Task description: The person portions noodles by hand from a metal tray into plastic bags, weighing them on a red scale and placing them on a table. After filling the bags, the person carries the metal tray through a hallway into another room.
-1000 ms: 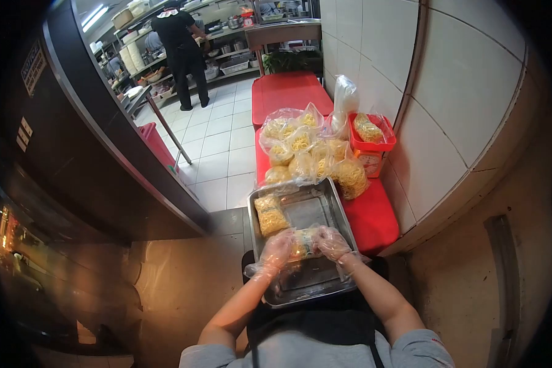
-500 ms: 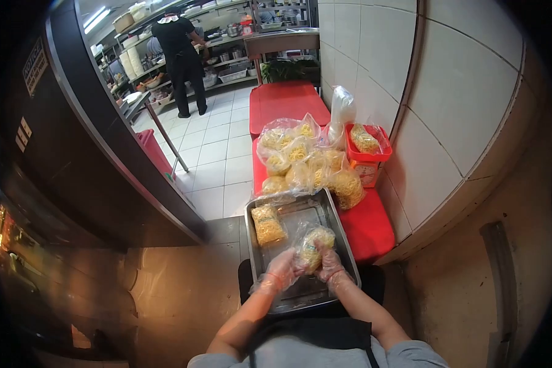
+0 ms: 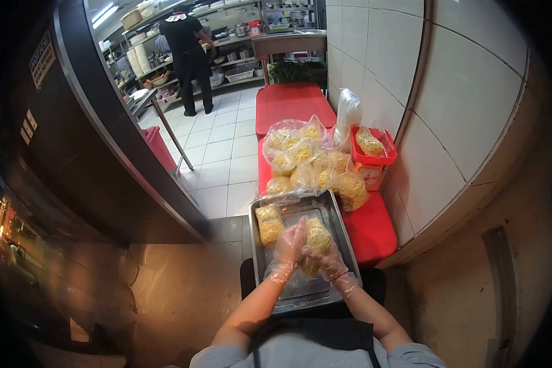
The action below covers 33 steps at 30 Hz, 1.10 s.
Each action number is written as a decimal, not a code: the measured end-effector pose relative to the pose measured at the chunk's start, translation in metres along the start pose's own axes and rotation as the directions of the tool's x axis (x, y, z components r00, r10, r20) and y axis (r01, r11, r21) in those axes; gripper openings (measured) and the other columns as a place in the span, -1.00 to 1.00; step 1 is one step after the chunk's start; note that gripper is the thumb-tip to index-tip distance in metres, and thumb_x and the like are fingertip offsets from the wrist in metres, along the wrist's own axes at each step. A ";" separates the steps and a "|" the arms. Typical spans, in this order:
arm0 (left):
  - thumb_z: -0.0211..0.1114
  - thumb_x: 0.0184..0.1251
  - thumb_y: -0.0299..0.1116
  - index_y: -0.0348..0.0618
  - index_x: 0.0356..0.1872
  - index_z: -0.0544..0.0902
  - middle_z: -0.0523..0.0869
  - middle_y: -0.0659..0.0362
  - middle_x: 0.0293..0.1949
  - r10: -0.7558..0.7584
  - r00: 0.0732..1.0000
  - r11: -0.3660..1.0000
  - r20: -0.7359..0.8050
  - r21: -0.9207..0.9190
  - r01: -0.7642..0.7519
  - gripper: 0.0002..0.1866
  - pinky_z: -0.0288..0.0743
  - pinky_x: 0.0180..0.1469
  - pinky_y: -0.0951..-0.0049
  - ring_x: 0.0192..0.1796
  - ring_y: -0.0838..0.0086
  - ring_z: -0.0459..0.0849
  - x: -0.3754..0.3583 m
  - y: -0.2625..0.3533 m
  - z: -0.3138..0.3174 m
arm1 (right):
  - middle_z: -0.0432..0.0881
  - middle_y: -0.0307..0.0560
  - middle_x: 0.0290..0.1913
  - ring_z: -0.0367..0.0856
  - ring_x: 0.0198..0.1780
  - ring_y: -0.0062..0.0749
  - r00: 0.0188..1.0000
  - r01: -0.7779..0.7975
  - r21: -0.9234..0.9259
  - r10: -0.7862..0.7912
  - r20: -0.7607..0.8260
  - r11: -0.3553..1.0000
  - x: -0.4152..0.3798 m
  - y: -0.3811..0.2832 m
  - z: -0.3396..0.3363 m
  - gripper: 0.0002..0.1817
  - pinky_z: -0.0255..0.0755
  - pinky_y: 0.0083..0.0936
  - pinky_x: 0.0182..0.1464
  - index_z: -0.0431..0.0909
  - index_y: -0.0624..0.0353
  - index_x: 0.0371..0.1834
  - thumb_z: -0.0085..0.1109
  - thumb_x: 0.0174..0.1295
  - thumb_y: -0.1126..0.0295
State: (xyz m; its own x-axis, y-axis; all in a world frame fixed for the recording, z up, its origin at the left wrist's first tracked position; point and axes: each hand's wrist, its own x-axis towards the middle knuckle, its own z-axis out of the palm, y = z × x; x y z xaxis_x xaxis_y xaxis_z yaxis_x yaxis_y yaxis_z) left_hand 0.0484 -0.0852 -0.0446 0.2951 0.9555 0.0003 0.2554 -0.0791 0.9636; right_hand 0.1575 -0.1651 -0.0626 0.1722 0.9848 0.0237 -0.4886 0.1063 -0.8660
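Observation:
Both my hands wear clear plastic gloves and hold a clear bag of yellow noodles (image 3: 318,234) over the metal tray (image 3: 345,242). My left hand (image 3: 291,244) presses along the bag's left side, fingers held together and pointing forward. My right hand (image 3: 328,262) is closed around the lower right part of the bag, thumb across it. Another bag of noodles (image 3: 269,224) lies in the tray's far left corner. Beyond the tray, several bags of noodles (image 3: 303,175) are heaped on a red surface (image 3: 374,230).
An orange scale (image 3: 369,176) carries a red basket (image 3: 391,158) with a noodle bag inside. Beside it stands a roll of clear plastic bags (image 3: 348,113). A tiled wall (image 3: 460,110) borders the right. A person in black (image 3: 189,58) stands at the far shelves.
The held noodle bag has turned more upright between my hands. My left hand has moved forward along its side, and my right hand has shifted lower on it. The view has shifted slightly.

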 end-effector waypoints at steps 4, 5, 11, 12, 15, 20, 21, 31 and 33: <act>-0.03 0.48 0.08 -0.38 -0.35 0.62 0.59 -0.08 -0.53 -0.048 0.986 0.998 -0.162 0.030 0.053 -0.40 0.41 -0.19 0.29 -0.42 0.32 0.51 -0.005 0.035 0.001 | 0.57 -0.27 0.04 0.53 0.04 -0.54 0.980 -0.102 0.061 0.089 0.178 0.993 0.011 -0.017 -0.007 -0.36 0.43 -0.53 0.12 0.41 0.15 0.22 0.43 0.02 0.51; -0.03 0.48 0.08 -0.38 -0.36 0.61 0.59 -0.07 -0.54 -0.029 0.981 0.999 -0.192 0.016 0.033 -0.39 0.40 -0.20 0.29 -0.43 0.32 0.50 -0.005 0.036 0.001 | 0.58 -0.27 0.03 0.53 0.04 -0.54 0.973 -0.119 0.093 0.097 0.207 0.989 0.012 -0.019 -0.005 -0.37 0.43 -0.53 0.11 0.42 0.15 0.21 0.43 0.01 0.52; -0.04 0.49 0.07 -0.41 -0.43 0.58 0.53 -0.03 -0.59 -0.021 0.984 0.992 -0.176 -0.128 -0.001 -0.38 0.35 -0.25 0.26 -0.46 0.35 0.46 0.015 0.006 -0.002 | 0.62 -0.26 -0.06 0.58 -0.04 -0.52 0.967 -0.129 0.004 0.125 0.223 0.992 0.017 -0.022 -0.005 -0.43 0.48 -0.46 0.06 0.48 0.17 0.13 0.38 -0.03 0.57; -0.04 0.49 0.07 -0.41 -0.44 0.57 0.52 -0.02 -0.61 -0.005 0.984 0.984 -0.181 -0.175 -0.027 -0.38 0.35 -0.26 0.26 -0.46 0.36 0.45 0.016 0.004 -0.003 | 0.62 -0.24 -0.07 0.59 -0.04 -0.50 0.964 -0.146 0.014 0.139 0.225 0.989 0.016 -0.025 -0.002 -0.42 0.48 -0.44 0.06 0.48 0.18 0.13 0.38 -0.05 0.58; -0.02 0.49 0.06 -0.33 -0.45 0.62 0.55 0.10 -0.58 -0.081 0.982 0.993 -0.171 -0.102 0.064 -0.41 0.38 -0.25 0.33 -0.44 0.44 0.49 0.003 0.016 -0.006 | 0.63 -0.27 -0.10 0.60 -0.07 -0.52 0.952 -0.218 0.009 0.211 0.223 0.976 0.008 -0.030 0.004 -0.39 0.48 -0.48 0.07 0.46 0.19 0.16 0.39 -0.06 0.57; 0.00 0.46 0.12 -0.12 0.02 0.56 0.64 0.20 -0.17 0.079 0.964 0.697 0.253 -0.706 0.128 -0.50 0.50 -0.09 0.40 -0.20 0.49 0.60 0.003 -0.011 0.001 | 0.37 -0.14 0.25 0.34 0.24 -0.44 0.915 0.191 -0.289 -0.064 0.398 0.938 0.006 -0.042 0.017 -0.32 0.26 -0.41 0.29 0.41 0.19 0.26 0.43 0.00 0.45; -0.03 0.46 0.18 -0.08 0.02 0.57 0.62 0.24 -0.18 0.072 0.898 0.361 0.434 -0.851 0.383 -0.47 0.49 -0.12 0.42 -0.22 0.53 0.59 0.005 -0.012 0.006 | 0.29 -0.12 0.33 0.26 0.31 -0.42 0.871 0.362 -0.353 -0.179 0.457 0.863 0.008 -0.044 0.019 -0.31 0.20 -0.39 0.33 0.40 0.18 0.28 0.43 0.00 0.46; -0.09 0.37 0.34 -0.12 0.04 0.54 0.65 0.16 -0.13 -0.191 0.976 0.489 0.101 -0.853 0.184 -0.32 0.55 0.02 0.31 -0.06 0.40 0.63 -0.040 -0.044 0.008 | 0.16 0.28 0.38 0.23 0.34 0.11 0.879 0.343 -0.938 -0.368 0.304 0.046 0.003 -0.030 0.007 -0.16 0.14 -0.09 0.34 0.14 0.15 0.44 0.22 0.19 -0.04; -0.02 0.39 0.28 -0.13 -0.01 0.56 0.65 0.17 -0.17 -0.227 0.971 0.794 -0.077 -0.591 0.139 -0.37 0.53 -0.05 0.40 -0.12 0.47 0.62 -0.039 -0.039 0.000 | 0.22 0.23 0.35 0.29 0.32 -0.02 0.887 0.424 -0.856 -0.324 0.328 0.296 -0.011 -0.005 0.012 -0.20 0.23 -0.14 0.30 0.21 0.21 0.38 0.28 0.17 0.01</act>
State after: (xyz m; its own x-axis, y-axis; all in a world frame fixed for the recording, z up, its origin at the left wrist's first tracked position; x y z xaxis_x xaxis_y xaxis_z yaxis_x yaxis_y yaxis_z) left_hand 0.0270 -0.1195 -0.0818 0.1572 0.9675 -0.1983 -0.3007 0.2381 0.9235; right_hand 0.1479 -0.1750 -0.0527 0.0306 0.8846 0.4654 0.6608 0.3315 -0.6734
